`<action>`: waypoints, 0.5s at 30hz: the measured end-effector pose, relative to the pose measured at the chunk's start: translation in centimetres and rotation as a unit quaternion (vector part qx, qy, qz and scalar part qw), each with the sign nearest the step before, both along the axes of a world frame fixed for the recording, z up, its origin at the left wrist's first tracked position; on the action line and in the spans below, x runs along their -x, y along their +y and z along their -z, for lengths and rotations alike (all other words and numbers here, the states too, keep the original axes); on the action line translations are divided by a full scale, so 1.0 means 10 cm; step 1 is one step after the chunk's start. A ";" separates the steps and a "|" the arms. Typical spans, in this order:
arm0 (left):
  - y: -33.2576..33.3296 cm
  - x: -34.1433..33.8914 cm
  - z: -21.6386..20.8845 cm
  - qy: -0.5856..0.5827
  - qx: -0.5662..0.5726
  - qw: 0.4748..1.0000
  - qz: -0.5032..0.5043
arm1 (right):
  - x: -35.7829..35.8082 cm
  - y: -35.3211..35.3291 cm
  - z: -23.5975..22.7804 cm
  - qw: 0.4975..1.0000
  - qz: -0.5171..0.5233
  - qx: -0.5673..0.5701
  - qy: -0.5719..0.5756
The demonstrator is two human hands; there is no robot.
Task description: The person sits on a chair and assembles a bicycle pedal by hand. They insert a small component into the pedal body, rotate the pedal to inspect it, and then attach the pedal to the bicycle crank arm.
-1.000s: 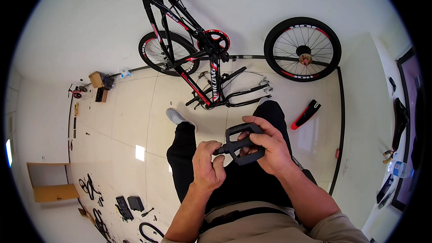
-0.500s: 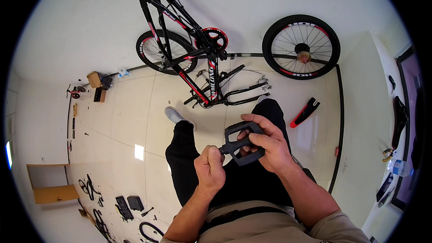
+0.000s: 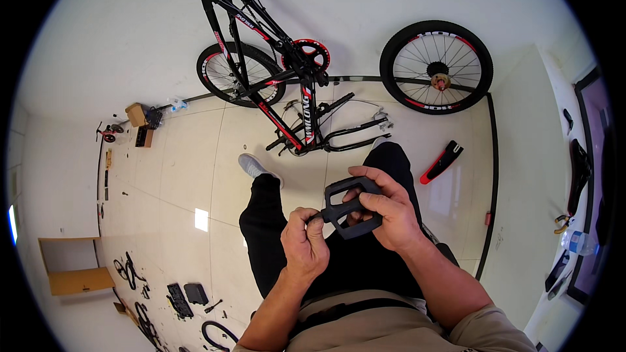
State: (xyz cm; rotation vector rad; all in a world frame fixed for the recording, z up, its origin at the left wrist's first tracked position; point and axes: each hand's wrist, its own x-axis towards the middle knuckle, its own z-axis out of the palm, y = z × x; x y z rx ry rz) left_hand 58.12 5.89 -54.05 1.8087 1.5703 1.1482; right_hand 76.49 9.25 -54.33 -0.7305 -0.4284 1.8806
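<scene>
A black bicycle pedal (image 3: pixel 354 207) is held up over my lap, its open cage tilted. My right hand (image 3: pixel 393 207) grips the cage's right side, with the thumb on top and fingers curled behind and through the opening. At the pedal's left end, my left hand (image 3: pixel 304 241) pinches the axle stub between thumb and fingers; the stub's tip is mostly hidden by them. Beyond my feet a black and red bicycle frame (image 3: pixel 277 91) leans by the wall, its red-rimmed chainring (image 3: pixel 306 56) facing out.
A loose wheel (image 3: pixel 435 67) leans on the wall at right. On the floor lie a fork (image 3: pixel 355 132), a black and red mudguard (image 3: pixel 442 162) and an opened tool case (image 3: pixel 179 301). A saddle (image 3: pixel 579 173) rests on the right ledge. A cardboard box (image 3: pixel 137 115) stands far left.
My left fingers have shifted on the axle stub, with the thumb and forefinger moving from a closed fist into a looser pinch. The pedal and my right hand stay nearly in place.
</scene>
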 end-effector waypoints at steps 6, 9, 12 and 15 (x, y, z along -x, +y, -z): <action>-0.04 0.01 0.03 -0.125 0.113 0.985 -0.032 | 0.00 0.00 0.00 1.000 -0.005 -0.028 -0.007; -0.06 -0.01 -0.03 -0.257 0.222 0.939 -0.051 | 0.01 -0.01 0.00 0.999 -0.006 -0.029 -0.012; -0.03 -0.03 -0.03 -0.237 0.193 0.952 -0.027 | 0.00 0.00 0.01 1.000 0.008 -0.021 -0.009; -0.05 -0.10 -0.08 -0.174 0.097 0.980 -0.015 | 0.01 0.00 0.02 1.000 0.016 -0.001 -0.002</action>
